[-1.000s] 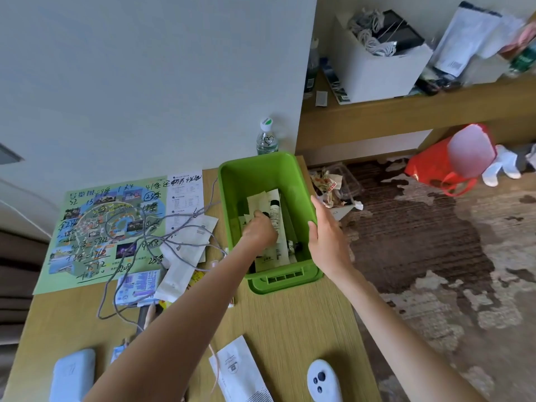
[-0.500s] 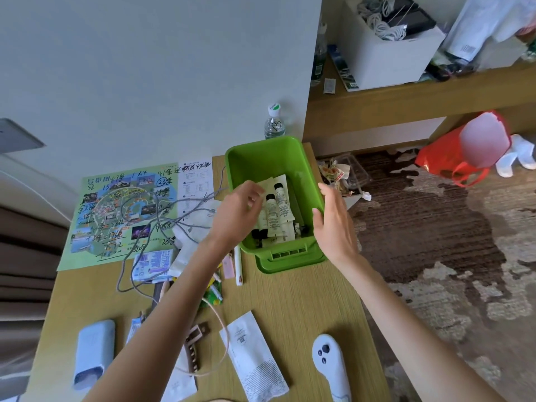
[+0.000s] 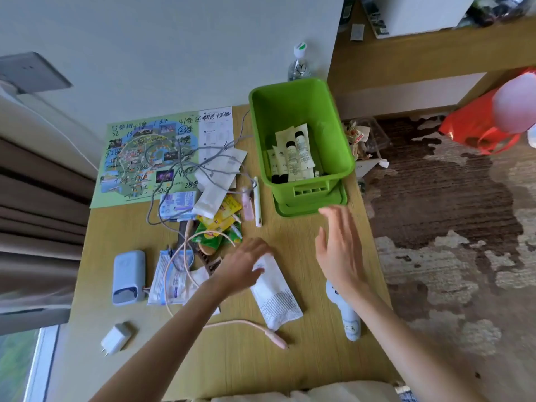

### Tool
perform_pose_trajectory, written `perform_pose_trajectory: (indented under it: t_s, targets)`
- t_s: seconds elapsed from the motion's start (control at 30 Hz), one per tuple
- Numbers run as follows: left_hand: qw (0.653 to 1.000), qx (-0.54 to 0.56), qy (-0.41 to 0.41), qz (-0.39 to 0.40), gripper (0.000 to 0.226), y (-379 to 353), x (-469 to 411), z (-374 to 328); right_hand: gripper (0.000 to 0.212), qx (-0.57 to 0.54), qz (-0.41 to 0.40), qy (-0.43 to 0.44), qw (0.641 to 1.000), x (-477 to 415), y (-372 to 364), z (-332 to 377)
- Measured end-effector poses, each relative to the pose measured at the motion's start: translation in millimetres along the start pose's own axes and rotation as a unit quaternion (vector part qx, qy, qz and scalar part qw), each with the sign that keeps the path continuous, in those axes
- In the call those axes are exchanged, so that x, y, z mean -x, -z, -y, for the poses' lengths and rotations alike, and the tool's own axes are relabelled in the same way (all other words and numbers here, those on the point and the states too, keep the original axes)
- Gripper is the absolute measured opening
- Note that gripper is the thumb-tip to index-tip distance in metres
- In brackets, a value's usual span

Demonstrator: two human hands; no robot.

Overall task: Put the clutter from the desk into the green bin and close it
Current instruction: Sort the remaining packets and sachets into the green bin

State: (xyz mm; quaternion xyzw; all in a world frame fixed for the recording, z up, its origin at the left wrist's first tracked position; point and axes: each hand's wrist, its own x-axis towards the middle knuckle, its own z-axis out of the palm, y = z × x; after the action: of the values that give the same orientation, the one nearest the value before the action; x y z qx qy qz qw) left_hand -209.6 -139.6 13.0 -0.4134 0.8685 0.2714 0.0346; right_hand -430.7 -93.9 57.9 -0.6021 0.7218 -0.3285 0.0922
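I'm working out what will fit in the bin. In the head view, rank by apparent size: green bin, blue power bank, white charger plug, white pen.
1. green bin
2. blue power bank
3. white charger plug and white pen: too alike to rank.
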Motion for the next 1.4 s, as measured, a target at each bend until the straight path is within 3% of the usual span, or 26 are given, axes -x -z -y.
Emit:
perform_pose_trajectory:
  t_s: [0.1, 0.23, 0.4, 0.53, 0.7, 0.9, 1.1, 1.27, 1.4]
  targets:
    - [0.990, -0.098, -0.036, 0.091, 0.069, -17.6, 3.2, 3.1, 0.023, 0.004, 0.126, -0.022, 0.992, 30.4, -16.0, -10.1]
    - [0.965, -0.217, -0.093, 0.111, 0.085, -22.8, -0.8, 7.5, 0.020, 0.035, 0.245, -0.047, 0.968, 53.2, -31.0, -22.7]
    - [0.949, -0.275, -0.129, 0.084, 0.076, -16.1, -12.7, 2.2, 0.018, 0.052, 0.280, -0.058, 0.957, 58.3, -38.2, -21.4]
    - [0.950, -0.272, -0.130, 0.078, 0.055, -7.2, -18.7, -5.2, 0.016, -0.032, 0.285, -0.107, 0.952, 53.6, -30.6, -21.6]
    - [0.981, -0.134, -0.076, 0.116, 0.047, 11.5, -24.8, -10.1, 0.023, -0.173, 0.328, -0.186, 0.910, 46.0, -21.6, -20.4]
    - [0.997, -0.013, -0.044, 0.063, 0.022, 50.7, -27.3, -6.1, 0.058, -0.186, 0.370, -0.164, 0.895, 15.8, -21.3, -4.0]
    - [0.994, 0.106, -0.005, 0.027, 0.022, 86.2, -28.8, 3.6, 0.050, -0.115, 0.394, -0.103, 0.906, -4.4, -35.8, 22.5]
    - [0.978, 0.190, 0.017, -0.080, 0.024, 97.0, -24.3, 26.5, 0.038, -0.139, 0.362, -0.164, 0.907, -5.7, -52.5, 34.3]
    - [0.939, 0.255, 0.144, -0.180, 0.012, 94.9, -26.6, 57.7, 0.030, -0.165, 0.324, -0.248, 0.898, -7.2, -57.8, 33.5]
